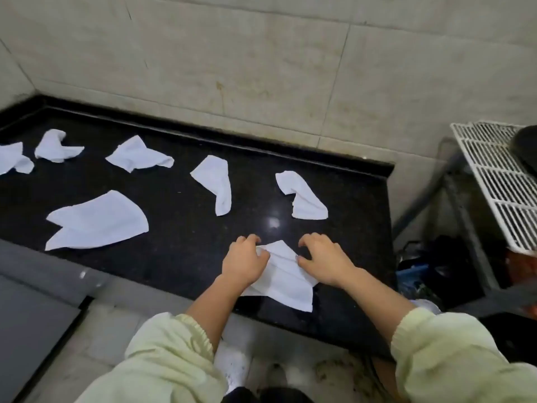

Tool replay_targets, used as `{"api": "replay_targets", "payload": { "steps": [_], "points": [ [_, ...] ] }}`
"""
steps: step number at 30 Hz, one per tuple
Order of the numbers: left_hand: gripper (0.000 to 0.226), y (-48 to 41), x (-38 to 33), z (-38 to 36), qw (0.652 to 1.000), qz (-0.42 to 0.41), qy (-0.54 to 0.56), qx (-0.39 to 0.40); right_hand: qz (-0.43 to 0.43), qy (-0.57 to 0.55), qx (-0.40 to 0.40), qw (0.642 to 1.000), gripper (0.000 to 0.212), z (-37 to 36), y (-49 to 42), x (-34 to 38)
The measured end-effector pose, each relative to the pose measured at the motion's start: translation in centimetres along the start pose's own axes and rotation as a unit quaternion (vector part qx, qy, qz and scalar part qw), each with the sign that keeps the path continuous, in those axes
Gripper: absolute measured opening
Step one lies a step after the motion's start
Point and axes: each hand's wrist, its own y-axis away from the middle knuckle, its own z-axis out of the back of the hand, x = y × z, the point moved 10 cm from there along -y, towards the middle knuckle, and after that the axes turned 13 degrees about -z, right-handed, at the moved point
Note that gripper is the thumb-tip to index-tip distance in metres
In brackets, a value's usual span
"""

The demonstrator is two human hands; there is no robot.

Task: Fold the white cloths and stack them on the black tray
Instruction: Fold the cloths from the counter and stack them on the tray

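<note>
A crumpled white cloth (286, 276) lies on the black stone counter (180, 245) close to its front edge. My left hand (244, 263) rests on the cloth's left side, its curled fingers pinching the upper left edge. My right hand (322, 260) sits on the right side with curled fingers, the thumb pressed to the cloth's edge. Several more white cloths lie unfolded farther back, among them a large one (96, 222) at the left and two small ones (215, 181) (302, 196) just beyond my hands. I cannot pick out a black tray.
A tiled wall (261, 68) closes off the counter's back. To the right stands a white wire rack (494, 175) with a dark object (526, 149) on it, and dark clutter on the floor below. A grey surface (29, 324) lies at the lower left.
</note>
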Motion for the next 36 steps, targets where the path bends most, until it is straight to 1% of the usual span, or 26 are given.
{"api": "replay_targets", "payload": {
  "steps": [3, 5, 8, 9, 13, 16, 17, 18, 21, 24, 25, 28, 31, 33, 36],
  "points": [
    [0.050, -0.5, 1.7, -0.8, 0.998, 0.043, -0.045, 0.012, -0.038, 0.003, 0.052, 0.998, 0.045, -2.4, -0.9, -1.4],
    [0.054, -0.8, 2.6, -1.6, 0.995, 0.064, -0.063, 0.034, -0.063, 0.003, 0.078, 0.995, 0.048, -3.8, -1.4, -2.4],
    [0.052, -1.9, 3.6, -2.5, 0.994, 0.069, -0.069, 0.053, -0.102, -0.015, 0.082, 0.991, 0.046, -4.6, -2.5, -3.7],
    [0.049, -2.2, 3.8, -2.8, 0.993, 0.070, -0.068, 0.060, -0.113, -0.021, 0.086, 0.990, 0.042, -4.9, -2.7, -4.0],
    [0.031, -3.4, 4.6, -3.5, 0.994, 0.081, -0.030, 0.074, -0.161, -0.078, 0.092, 0.980, 0.009, -5.5, -3.4, -5.0],
    [0.014, -4.3, 5.1, -3.6, 0.995, 0.068, -0.008, 0.071, -0.191, -0.163, 0.096, 0.963, 0.002, -5.4, -3.9, -5.2],
    [0.012, -4.4, 5.1, -3.3, 0.996, 0.065, 0.007, 0.064, -0.189, -0.196, 0.095, 0.958, 0.001, -5.0, -4.0, -5.1],
    [0.012, -4.6, 5.1, -2.9, 0.996, 0.061, 0.037, 0.056, -0.184, -0.229, 0.090, 0.952, 0.005, -4.4, -4.2, -4.9],
    [0.016, -5.4, 4.9, -1.1, 0.984, 0.049, 0.164, 0.046, -0.148, -0.344, 0.077, 0.924, 0.018, -1.8, -4.6, -4.1],
    [0.020, -6.0, 4.8, 1.3, 0.962, 0.040, 0.268, 0.047, -0.125, -0.439, 0.096, 0.885, 0.014, 0.4, -5.0, -3.5],
    [0.023, -6.2, 4.7, 2.2, 0.952, 0.038, 0.302, 0.044, -0.117, -0.450, 0.108, 0.879, 0.010, 1.0, -5.2, -3.2],
    [0.023, -6.4, 3.9, 5.0, 0.931, 0.031, 0.361, 0.032, -0.103, -0.457, 0.125, 0.874, 0.018, 2.7, -5.9, -2.6],
    [0.023, -7.0, 3.2, 7.6, 0.924, 0.015, 0.383, 0.008, -0.097, -0.465, 0.124, 0.871, 0.022, 4.2, -6.8, -2.3],
    [0.020, -7.4, 2.9, 9.1, 0.921, 0.007, 0.390, -0.014, -0.089, -0.459, 0.119, 0.876, 0.025, 5.3, -7.5, -1.9],
    [0.018, -7.9, 2.4, 11.3, 0.916, -0.003, 0.398, -0.053, -0.076, -0.470, 0.095, 0.874, 0.023, 7.3, -8.4, -1.5]
  ]
}}
